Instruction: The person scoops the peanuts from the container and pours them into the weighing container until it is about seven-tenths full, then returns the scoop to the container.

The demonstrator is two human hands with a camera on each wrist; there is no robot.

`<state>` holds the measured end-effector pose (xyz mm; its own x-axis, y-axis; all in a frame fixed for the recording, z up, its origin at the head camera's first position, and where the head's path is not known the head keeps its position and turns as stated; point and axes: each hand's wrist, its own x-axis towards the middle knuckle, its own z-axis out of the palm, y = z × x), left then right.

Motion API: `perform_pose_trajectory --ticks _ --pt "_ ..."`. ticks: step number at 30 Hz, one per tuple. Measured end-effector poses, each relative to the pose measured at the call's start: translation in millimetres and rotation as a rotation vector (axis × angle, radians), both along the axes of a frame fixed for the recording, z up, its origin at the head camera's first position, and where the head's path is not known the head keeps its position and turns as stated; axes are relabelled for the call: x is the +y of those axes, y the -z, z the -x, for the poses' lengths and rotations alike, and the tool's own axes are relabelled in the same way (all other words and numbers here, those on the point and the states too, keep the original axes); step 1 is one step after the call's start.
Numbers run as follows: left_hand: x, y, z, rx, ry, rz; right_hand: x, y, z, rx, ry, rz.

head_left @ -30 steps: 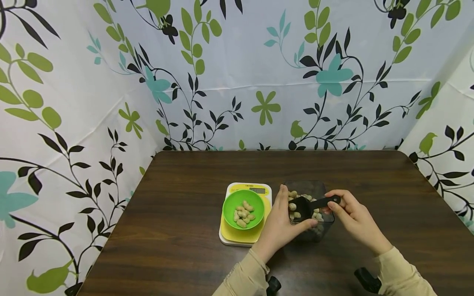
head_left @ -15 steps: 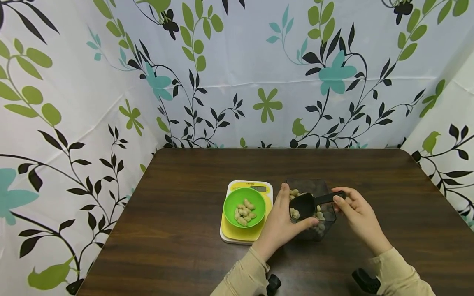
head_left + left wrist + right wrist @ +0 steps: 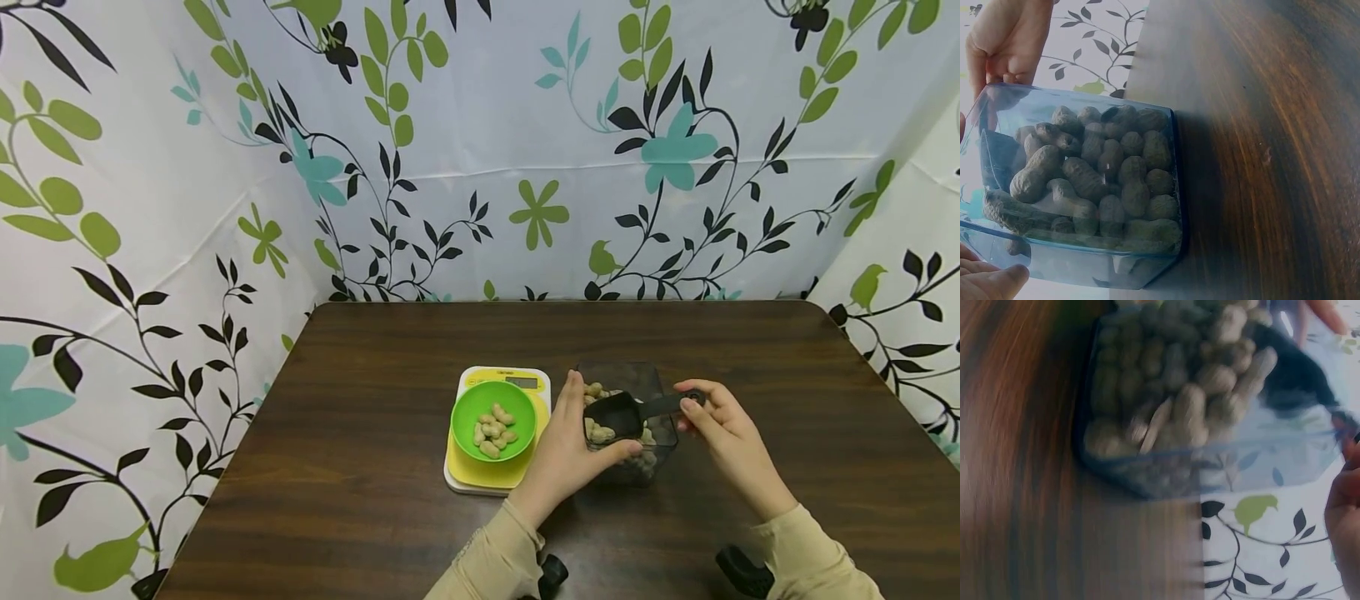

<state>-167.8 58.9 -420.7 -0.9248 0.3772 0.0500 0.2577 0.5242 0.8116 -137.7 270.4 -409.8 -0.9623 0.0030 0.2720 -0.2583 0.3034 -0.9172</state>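
Observation:
My left hand grips the near left corner of a clear plastic container, with the thumb along its front wall. Unshelled peanuts fill the lower part of this container. Between right thumb and fingers, my right hand pinches the handle end of a black scoop. The scoop's head lies inside the container's opening, over the peanuts; the right wrist view shows it dark and blurred behind the clear wall. To the left, a green bowl with several peanuts sits on a yellow and white kitchen scale.
Everything stands on a dark brown wooden table. A patterned fabric with leaves and birds hangs behind and at both sides. Black wrist devices show below the sleeves, near the table's front.
My right hand has shifted slightly right and up with the scoop, whose head now shows more fully above the peanuts. The left hand, container, bowl and scale have kept their places.

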Motion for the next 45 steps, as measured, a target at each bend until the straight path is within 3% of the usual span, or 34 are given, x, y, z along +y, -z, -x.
perform_pose_trajectory --ticks 7,13,17,22,30,39,45 --pt "0.3 -0.5 -0.3 0.004 0.000 0.002 -2.4 1.0 -2.2 -0.073 0.004 0.210" --pt "-0.2 0.3 -0.5 -0.001 0.002 0.004 -6.1 4.4 -4.9 -0.025 -0.052 0.382" --pt "-0.6 0.9 -0.3 -0.003 0.005 -0.003 -7.0 6.8 -6.2 0.020 -0.067 0.367" --pt "-0.9 1.6 -0.3 0.007 -0.001 0.002 -7.0 8.0 -6.8 -0.001 -0.026 0.288" --pt "-0.8 1.5 -0.4 0.009 0.012 -0.022 -6.6 11.0 -5.5 0.046 -0.015 0.478" --pt "-0.4 0.3 0.9 0.009 0.008 -0.006 -11.4 7.4 -6.6 0.010 0.086 0.169" --pt "-0.1 1.3 0.8 0.000 0.002 -0.008 -13.1 5.0 -6.4 -0.030 0.045 0.224"
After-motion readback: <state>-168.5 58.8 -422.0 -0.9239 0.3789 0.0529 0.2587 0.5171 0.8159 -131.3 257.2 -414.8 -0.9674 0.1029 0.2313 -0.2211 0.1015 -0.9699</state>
